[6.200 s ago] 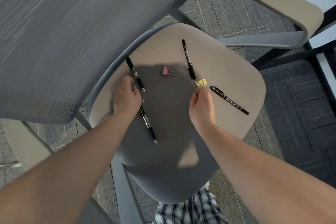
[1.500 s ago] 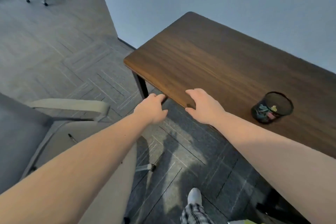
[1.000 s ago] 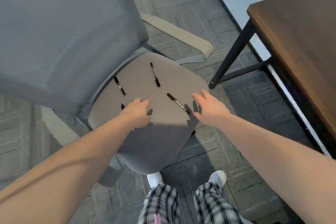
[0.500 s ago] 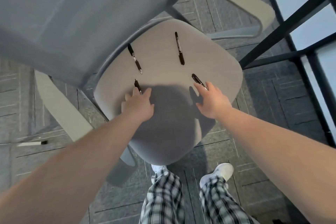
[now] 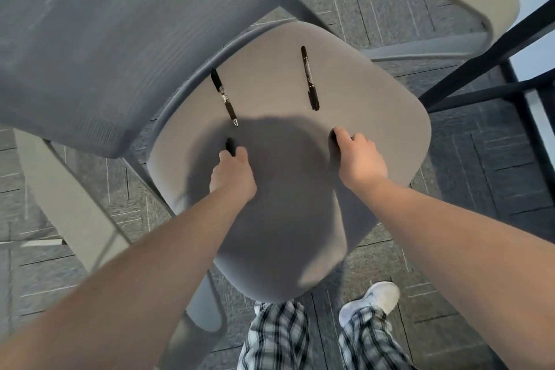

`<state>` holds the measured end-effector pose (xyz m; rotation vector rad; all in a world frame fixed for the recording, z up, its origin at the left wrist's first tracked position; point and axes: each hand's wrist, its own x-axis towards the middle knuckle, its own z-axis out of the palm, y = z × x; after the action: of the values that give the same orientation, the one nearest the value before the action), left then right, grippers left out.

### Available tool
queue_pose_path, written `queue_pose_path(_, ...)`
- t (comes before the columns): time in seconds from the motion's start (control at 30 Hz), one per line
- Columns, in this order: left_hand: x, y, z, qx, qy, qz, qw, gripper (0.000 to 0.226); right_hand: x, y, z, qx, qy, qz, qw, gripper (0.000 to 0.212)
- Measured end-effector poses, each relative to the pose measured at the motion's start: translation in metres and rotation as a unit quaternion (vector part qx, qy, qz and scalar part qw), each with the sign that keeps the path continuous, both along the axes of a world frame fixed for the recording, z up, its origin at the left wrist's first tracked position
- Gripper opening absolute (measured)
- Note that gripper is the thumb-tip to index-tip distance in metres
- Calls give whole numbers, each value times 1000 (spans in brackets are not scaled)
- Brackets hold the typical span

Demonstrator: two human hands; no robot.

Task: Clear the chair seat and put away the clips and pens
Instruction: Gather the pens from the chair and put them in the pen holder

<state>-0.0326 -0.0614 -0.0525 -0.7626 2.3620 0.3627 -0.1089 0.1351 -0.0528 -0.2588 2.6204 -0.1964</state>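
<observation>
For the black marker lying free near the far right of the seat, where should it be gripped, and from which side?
Probably pinch the black marker across the middle of its barrel, coming straight down from above. It lies flat on the chair seat with bare seat on both long sides, so fingers fit either side. The right hand is nearer, but it is already closing on another pen.

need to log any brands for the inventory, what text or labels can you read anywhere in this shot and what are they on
No text here can be read.
Marker on the chair seat: pale print along the barrel, too small and blurred to read.
Pen near the backrest: a white label band, illegible.
Pens under the left hand and right hand: mostly hidden, no print visible.
</observation>
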Motion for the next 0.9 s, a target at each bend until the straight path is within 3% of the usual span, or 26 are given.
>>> queue_pose_path(0.27, -24, -16, 14, 37, 135, 124, 982, 33, -26, -27, 11, -97, 29, -69, 992, 33)
queue_pose_path(0.47, -55, -30, 13, 73, 241, 186, 950, 42, -58, -54, 12, -149, 52, -104, 982, 24)
queue_pose_path(0.57, -70, -36, 1, 72, 241, 168, 953, 63, -71, -67, 6, -164, 61, -129, 976, 27)
queue_pose_path(0.73, -92, -46, -17, 16, 212, 135, 968, 72, -90, -86, -8, -142, 34, -166, 975, 38)
queue_pose_path(0.9, -107, -58, -30, 8, 184, 186, 965, 52, -98, -91, -16, -116, 6, -178, 977, 34)
